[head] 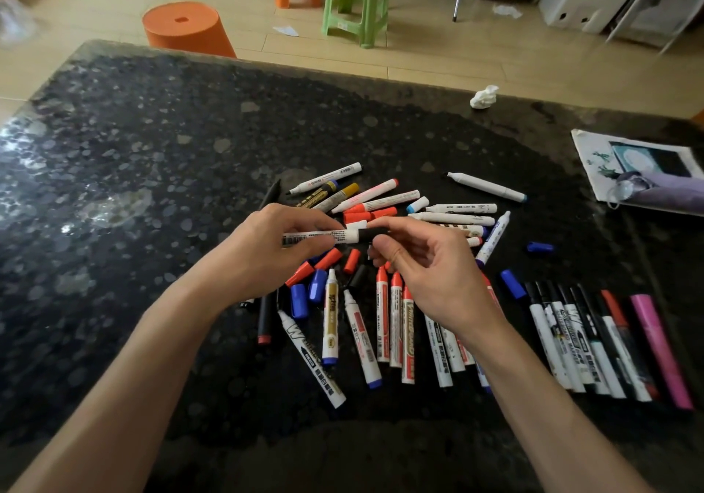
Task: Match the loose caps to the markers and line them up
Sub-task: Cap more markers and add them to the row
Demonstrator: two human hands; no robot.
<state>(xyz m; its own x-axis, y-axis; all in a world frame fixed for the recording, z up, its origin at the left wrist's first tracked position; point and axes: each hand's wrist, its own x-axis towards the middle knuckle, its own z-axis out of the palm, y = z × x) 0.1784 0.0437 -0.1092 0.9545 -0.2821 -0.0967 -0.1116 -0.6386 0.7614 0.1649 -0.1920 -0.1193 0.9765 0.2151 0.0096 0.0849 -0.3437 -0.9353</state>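
The likeliest slip here is a half-seated cap. The right hand (419,264) pinches the black cap (371,234) between thumb and forefinger, its other fingers loosely curled. If the cap goes on at a slant, or does not suit this barrel, it may drop off once the marker is laid down. Whether it is fully home I cannot tell.

The forearms also hang just above the unsorted pile (382,321). They could scatter the loose blue caps (513,283) or nudge the finished row (590,340) at the lower right (mostly black-capped, with one red and one pink).

The white marker (316,236) is held level above the pile at frame centre, a barcode printed on its barrel. The left hand (274,252) curls round it, fingertips pressed to the barrel.
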